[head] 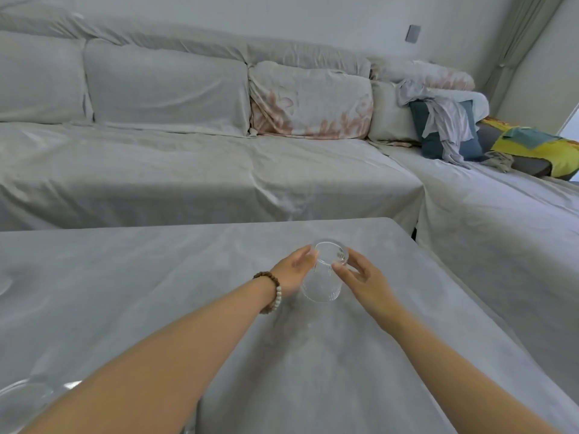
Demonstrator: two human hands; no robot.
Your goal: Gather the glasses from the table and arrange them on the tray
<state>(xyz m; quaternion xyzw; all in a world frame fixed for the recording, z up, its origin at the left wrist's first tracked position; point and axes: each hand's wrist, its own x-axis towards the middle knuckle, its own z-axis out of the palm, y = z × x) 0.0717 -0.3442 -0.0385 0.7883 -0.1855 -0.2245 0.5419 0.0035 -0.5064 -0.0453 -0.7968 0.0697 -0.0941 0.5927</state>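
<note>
A clear drinking glass (322,283) stands upright near the middle of the grey-covered table (156,277). My left hand (294,270), with a bead bracelet on its wrist, touches the glass's left side. My right hand (360,275) touches the right side near the rim. Both hands cup the glass between them. At the bottom left corner another clear glass (23,402) shows, partly cut off by the frame edge and my left forearm. No tray can be made out.
A curved glassy edge (4,285) shows at the far left of the table. Behind the table runs a long sofa (188,164) under a pale cover, with cushions and a pile of clothes (448,126) at the right. The table's right edge drops off close to my right arm.
</note>
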